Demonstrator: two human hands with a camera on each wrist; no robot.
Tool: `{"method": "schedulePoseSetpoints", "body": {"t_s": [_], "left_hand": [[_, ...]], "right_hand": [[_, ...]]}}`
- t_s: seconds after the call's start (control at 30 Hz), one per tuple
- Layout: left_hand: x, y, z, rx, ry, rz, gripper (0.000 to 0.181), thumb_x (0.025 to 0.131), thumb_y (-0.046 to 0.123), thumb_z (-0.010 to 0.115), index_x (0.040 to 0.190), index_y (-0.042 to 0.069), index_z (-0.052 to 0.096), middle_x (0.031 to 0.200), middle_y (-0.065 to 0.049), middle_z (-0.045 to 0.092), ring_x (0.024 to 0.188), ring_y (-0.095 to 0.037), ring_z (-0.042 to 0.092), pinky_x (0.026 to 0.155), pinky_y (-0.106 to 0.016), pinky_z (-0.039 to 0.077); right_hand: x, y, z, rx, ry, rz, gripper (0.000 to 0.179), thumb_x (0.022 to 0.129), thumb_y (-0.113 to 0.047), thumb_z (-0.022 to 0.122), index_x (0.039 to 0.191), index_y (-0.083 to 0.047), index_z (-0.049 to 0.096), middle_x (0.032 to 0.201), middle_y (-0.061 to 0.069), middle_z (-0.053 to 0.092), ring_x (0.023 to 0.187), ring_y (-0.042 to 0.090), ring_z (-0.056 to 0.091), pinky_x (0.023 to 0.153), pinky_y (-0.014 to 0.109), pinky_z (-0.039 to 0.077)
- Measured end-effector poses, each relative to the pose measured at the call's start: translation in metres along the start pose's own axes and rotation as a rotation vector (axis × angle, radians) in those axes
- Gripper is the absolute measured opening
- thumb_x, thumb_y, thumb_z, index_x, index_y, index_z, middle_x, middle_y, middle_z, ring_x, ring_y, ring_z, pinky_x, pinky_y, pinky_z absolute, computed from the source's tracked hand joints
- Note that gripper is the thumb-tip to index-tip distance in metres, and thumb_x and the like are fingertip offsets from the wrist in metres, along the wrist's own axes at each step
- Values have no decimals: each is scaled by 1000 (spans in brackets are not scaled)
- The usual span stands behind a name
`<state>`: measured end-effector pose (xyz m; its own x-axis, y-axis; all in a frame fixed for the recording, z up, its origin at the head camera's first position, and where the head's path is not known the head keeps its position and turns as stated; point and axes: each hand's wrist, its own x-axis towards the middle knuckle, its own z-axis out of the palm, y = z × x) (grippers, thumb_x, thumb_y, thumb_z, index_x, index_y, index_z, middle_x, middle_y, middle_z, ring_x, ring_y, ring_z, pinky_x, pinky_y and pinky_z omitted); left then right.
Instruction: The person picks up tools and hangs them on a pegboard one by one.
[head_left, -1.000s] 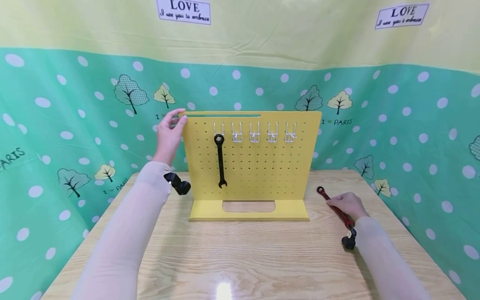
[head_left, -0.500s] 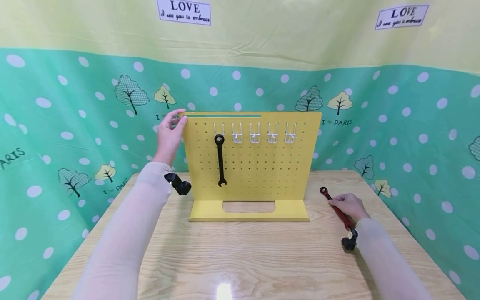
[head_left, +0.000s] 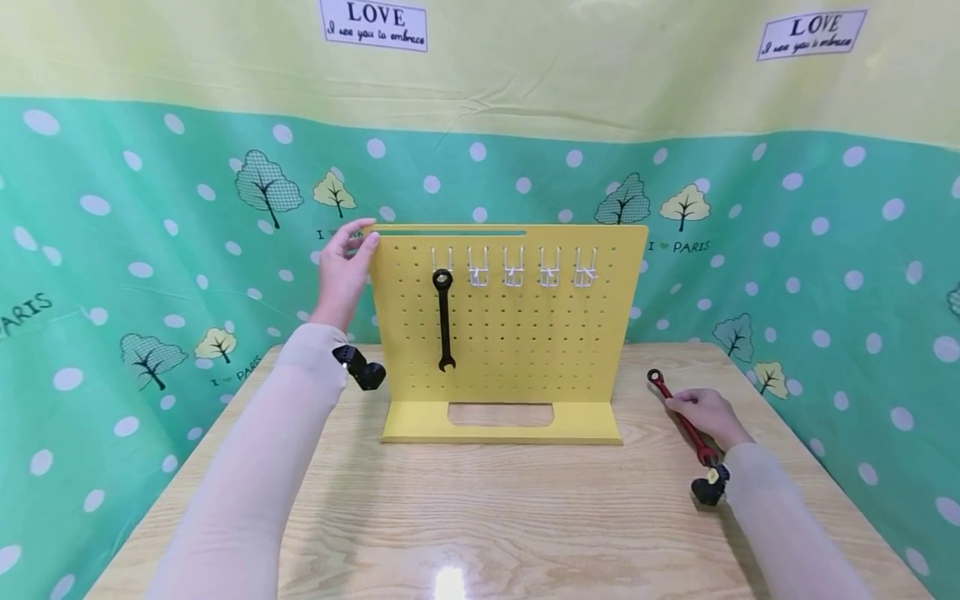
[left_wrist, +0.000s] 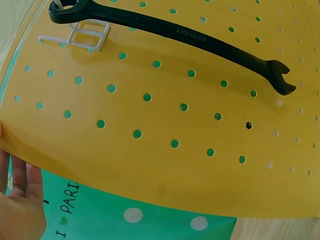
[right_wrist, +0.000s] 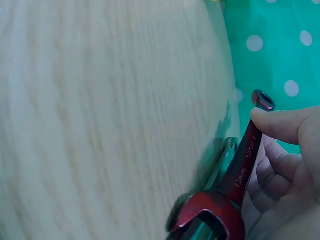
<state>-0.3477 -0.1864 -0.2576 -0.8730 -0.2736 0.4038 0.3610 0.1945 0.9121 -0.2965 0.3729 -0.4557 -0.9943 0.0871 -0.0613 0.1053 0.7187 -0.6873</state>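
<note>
My left hand (head_left: 345,273) pinches the upper left corner of a yellow pegboard (head_left: 525,350), thumb in front. A black combination wrench (head_left: 444,321) hangs by its ring end from the leftmost white hook; the left wrist view shows its open end pointing away. On the right, my right hand (head_left: 711,415) holds a red combination wrench (right_wrist: 245,165) between thumb and fingers, ring end pointing away from me. "13mm" is legible on its shank. Under it in the right wrist view lies a greenish metallic thing (right_wrist: 226,159), mostly hidden by the red wrench.
Several more white wire hooks (head_left: 513,275) sit in a row along the pegboard's upper part. The board stands on a wooden table (head_left: 480,517). A green and yellow printed curtain (head_left: 525,158) surrounds the table's back and sides.
My right hand and the red wrench have shifted slightly to the right. The head view has also shifted a little. My left hand stays on the pegboard corner.
</note>
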Motion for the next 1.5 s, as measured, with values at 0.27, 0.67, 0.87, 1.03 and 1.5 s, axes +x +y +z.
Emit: {"method": "schedulePoseSetpoints", "body": {"t_s": [0.27, 0.67, 0.87, 1.03, 1.5], "left_hand": [[2, 0, 0, 2, 3, -4, 35, 100, 36, 61, 134, 26, 63, 124, -3, 57, 107, -17, 58, 89, -32, 52], [2, 0, -1, -1, -5, -7, 34, 100, 36, 61, 133, 29, 63, 122, -3, 57, 105, -17, 58, 85, -31, 51], [3, 0, 0, -3, -7, -7, 34, 100, 37, 61, 133, 29, 63, 122, -3, 57, 105, -17, 58, 85, -32, 52], [3, 0, 0, -3, -3, -4, 33, 100, 37, 61, 132, 29, 64, 122, -3, 57, 105, -17, 58, 85, -31, 51], [2, 0, -1, -3, 1, -14, 34, 100, 36, 60, 133, 28, 63, 122, -3, 57, 105, -17, 58, 87, -32, 52]], "right_hand": [[-7, -16, -4, 6, 4, -39, 50, 103, -32, 56, 125, 13, 56, 121, 31, 57, 107, 40, 54, 89, 53, 48], [-23, -52, -13, -32, 33, -147, 49, 103, -37, 57, 122, 8, 58, 111, 22, 61, 97, 33, 55, 74, 35, 48], [-29, -68, -16, -40, 42, -195, 44, 103, -36, 57, 119, 5, 60, 106, 18, 64, 93, 30, 57, 70, 33, 48], [-33, -81, -16, -30, 40, -212, 51, 103, -42, 57, 122, 5, 60, 106, 18, 64, 90, 28, 58, 69, 35, 50], [-34, -132, 1, 84, 4, -286, 39, 102, -33, 60, 120, 2, 61, 100, 12, 63, 86, 24, 54, 68, 33, 52]]}}
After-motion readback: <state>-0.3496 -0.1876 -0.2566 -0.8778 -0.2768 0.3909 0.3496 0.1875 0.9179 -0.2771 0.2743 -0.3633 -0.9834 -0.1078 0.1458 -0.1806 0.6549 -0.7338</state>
